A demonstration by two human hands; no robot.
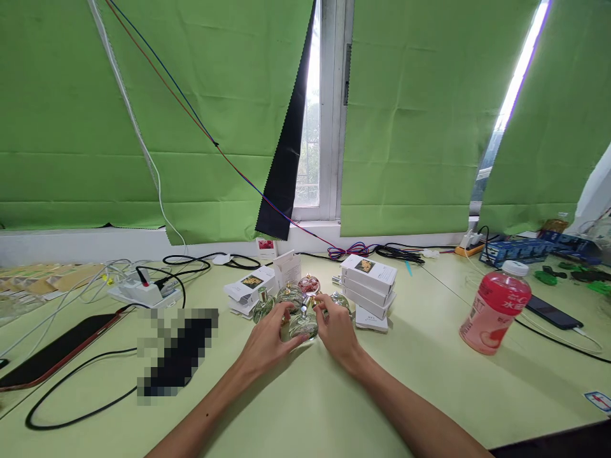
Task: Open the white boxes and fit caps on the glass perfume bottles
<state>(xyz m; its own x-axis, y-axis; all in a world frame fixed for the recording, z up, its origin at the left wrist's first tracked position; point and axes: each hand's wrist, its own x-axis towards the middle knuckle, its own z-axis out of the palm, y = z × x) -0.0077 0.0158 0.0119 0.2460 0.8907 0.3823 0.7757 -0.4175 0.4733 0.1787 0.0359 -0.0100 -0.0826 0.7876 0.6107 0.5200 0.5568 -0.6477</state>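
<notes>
A clear glass perfume bottle with pale green liquid stands on the table between my hands. My left hand curves around its left side, thumb low at the front and fingers higher up. Beside the bottle's silver top, my right hand has its thumb and fingertips drawn together; what they pinch is too small to make out. More perfume bottles crowd close behind: a greenish one at the left, another clear one, and a pink round one. A further bottle is partly hidden behind my right hand.
White boxes are stacked right of the bottles, others at left. A pink drink bottle stands at right near a phone. A tablet-like device, cables and a power strip lie at left.
</notes>
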